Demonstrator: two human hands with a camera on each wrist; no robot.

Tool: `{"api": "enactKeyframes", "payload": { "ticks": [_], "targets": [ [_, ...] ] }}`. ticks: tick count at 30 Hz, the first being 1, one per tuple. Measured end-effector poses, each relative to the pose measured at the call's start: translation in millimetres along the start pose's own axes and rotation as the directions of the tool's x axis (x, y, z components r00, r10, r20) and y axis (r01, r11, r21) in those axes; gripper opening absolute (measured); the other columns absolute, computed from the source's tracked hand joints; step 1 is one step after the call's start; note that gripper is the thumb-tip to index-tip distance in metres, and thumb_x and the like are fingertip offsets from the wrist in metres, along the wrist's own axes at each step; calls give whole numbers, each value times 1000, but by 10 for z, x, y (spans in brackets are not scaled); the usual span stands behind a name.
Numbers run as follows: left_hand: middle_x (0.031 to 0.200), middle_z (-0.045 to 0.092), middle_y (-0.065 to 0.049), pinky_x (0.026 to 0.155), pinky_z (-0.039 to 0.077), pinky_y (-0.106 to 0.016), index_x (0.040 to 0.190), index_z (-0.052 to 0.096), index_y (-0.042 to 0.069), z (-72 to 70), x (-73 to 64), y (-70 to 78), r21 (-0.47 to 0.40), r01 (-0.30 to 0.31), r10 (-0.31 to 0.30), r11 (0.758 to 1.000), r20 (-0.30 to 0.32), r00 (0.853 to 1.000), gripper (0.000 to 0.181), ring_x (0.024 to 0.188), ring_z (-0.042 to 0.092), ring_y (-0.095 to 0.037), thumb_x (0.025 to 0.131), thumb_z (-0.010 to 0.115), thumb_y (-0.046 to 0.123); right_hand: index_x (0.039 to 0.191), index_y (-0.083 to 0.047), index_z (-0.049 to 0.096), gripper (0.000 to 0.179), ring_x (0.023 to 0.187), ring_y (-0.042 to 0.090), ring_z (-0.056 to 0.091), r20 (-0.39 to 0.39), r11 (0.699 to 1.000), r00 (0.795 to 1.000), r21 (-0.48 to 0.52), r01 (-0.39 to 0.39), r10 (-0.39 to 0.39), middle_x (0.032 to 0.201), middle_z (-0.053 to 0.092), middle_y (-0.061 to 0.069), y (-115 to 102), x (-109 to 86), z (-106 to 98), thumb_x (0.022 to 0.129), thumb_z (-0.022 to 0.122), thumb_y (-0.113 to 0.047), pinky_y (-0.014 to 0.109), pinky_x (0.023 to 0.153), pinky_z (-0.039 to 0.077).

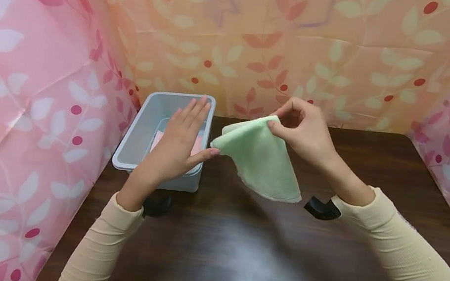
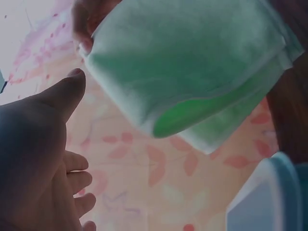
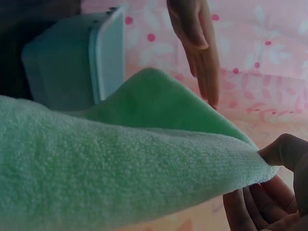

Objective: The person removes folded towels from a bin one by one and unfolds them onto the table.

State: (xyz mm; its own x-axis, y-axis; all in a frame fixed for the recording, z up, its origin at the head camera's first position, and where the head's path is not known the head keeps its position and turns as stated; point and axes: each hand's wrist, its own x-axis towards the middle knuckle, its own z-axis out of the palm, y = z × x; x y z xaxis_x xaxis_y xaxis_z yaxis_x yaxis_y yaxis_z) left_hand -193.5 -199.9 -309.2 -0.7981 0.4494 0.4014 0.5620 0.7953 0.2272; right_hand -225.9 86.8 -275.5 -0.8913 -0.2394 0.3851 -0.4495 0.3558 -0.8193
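Note:
A light green cloth, folded over and with a fuzzy surface, hangs in the air above the table. My right hand pinches its upper corner between thumb and fingers, seen close in the right wrist view, where the green cloth droops leftward. My left hand is held out flat, fingers straight, in front of the plastic tub. Its thumb points at the cloth's left corner; in the left wrist view a small gap parts the left hand from the cloth.
A pale grey-blue plastic tub stands at the table's left, with something pink inside, partly hidden by my left hand. Underneath is a dark brown table. Patterned curtains enclose the back and sides.

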Motion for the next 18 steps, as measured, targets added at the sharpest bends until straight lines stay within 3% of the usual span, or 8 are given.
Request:
{"api": "enactKeyframes", "payload": {
  "ticks": [7, 11, 14, 18],
  "targets": [
    [169, 5, -7, 124, 9, -59, 160, 7, 11, 116, -68, 35, -6, -6, 7, 1000, 69, 998, 96, 157, 3, -31, 93, 64, 48, 92, -6, 68, 11, 70, 11, 68, 7, 993, 999, 109, -38, 38, 87, 71, -10, 238, -323, 130, 86, 75, -12, 23, 63, 54],
    [170, 0, -1, 125, 9, -58, 161, 6, 12, 173, -117, 30, -25, -21, 23, 999, 79, 997, 96, 158, 1, -29, 93, 65, 47, 93, -6, 67, 11, 70, 6, 65, 15, 977, 993, 173, -122, 121, 84, 71, -13, 384, -397, 150, 87, 74, -13, 21, 63, 53],
    [170, -1, -1, 125, 10, -58, 161, 6, 13, 237, -137, 42, -16, -30, 31, 999, 96, 995, 96, 158, 0, -26, 93, 64, 48, 94, -7, 66, 14, 71, 4, 64, 65, 940, 967, 227, -255, 246, 80, 70, -12, 619, -399, 159, 88, 74, -16, 23, 66, 55],
    [170, 5, -5, 124, 14, -57, 161, 8, 12, 341, -163, 122, 37, -58, 54, 998, 104, 993, 96, 158, 1, -25, 92, 64, 51, 102, -5, 65, 21, 77, 7, 65, 149, 891, 907, 184, -416, 393, 80, 70, -11, 1113, -351, 188, 91, 72, -21, 28, 74, 57]
  ]
}}
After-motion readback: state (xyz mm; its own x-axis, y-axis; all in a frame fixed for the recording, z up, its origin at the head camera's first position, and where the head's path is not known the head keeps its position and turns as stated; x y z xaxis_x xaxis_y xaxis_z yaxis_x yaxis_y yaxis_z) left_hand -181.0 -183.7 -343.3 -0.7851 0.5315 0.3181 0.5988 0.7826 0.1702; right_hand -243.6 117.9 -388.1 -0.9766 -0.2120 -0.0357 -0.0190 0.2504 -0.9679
